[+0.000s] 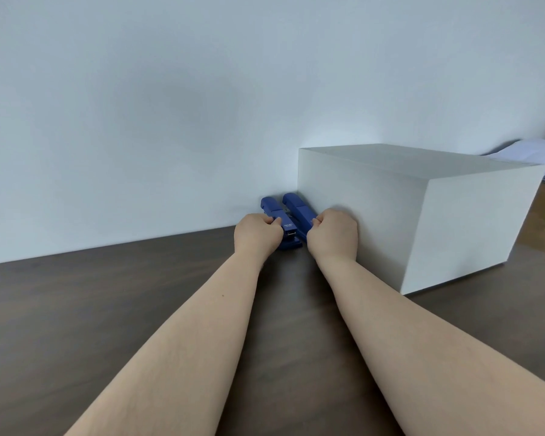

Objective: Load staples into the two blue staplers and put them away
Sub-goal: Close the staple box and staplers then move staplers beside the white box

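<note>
Apparently near the end: two blue staplers sat side by side at the back of a dark worktop [107,309], between wall and white box [422,215].

Left hand [257,232] gripped the left stapler [279,220], right hand [334,236] the right stapler [298,209], fingers curled on them. Long axes ran wall to viewer, noses viewer-ward. Whether staples were loaded could not be told.

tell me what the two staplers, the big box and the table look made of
Left stapler and right stapler: likely matte blue plastic, with a bit of metal at the left one's nose. White box: smooth matte board or painted wood, hard to tell. Table: dark wood-grain top, maybe laminate.
</note>
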The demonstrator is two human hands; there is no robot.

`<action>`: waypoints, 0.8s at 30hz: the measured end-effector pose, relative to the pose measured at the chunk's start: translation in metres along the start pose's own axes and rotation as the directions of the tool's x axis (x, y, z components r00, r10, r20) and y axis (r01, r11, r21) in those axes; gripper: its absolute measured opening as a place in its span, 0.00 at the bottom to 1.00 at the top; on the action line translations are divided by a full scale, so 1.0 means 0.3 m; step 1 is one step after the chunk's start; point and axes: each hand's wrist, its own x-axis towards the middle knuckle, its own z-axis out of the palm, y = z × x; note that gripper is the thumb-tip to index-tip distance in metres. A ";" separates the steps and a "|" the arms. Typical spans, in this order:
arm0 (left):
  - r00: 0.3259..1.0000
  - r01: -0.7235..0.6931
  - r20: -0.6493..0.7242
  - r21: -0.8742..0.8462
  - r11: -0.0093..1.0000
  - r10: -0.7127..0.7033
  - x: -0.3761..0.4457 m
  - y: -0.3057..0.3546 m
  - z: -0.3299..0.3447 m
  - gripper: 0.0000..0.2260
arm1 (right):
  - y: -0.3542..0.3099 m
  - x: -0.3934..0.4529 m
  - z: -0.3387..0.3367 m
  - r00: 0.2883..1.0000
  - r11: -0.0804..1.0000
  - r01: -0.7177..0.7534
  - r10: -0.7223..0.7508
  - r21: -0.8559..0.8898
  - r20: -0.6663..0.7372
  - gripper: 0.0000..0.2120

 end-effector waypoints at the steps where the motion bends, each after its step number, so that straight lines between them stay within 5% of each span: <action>1: 1.000 -0.008 0.003 -0.005 1.000 0.008 0.000 0.000 0.000 0.13 | -0.001 -0.001 -0.001 1.000 1.000 -0.004 0.004 0.004 0.001 0.10; 12: 0.999 -0.030 0.042 -0.010 0.999 0.030 -0.002 -0.015 -0.003 0.09 | 0.001 -0.012 -0.014 0.999 0.997 -0.024 0.022 0.070 0.034 0.09; 20: 0.997 -0.035 0.082 0.318 0.948 0.009 -0.065 0.083 -0.179 0.05 | -0.022 -0.042 -0.036 0.992 0.993 -0.083 0.075 0.083 0.097 0.08; 24: 0.996 0.001 0.081 0.352 0.936 -0.032 -0.124 0.109 -0.254 0.06 | -0.035 -0.060 -0.069 0.985 0.995 -0.088 0.080 0.047 0.150 0.12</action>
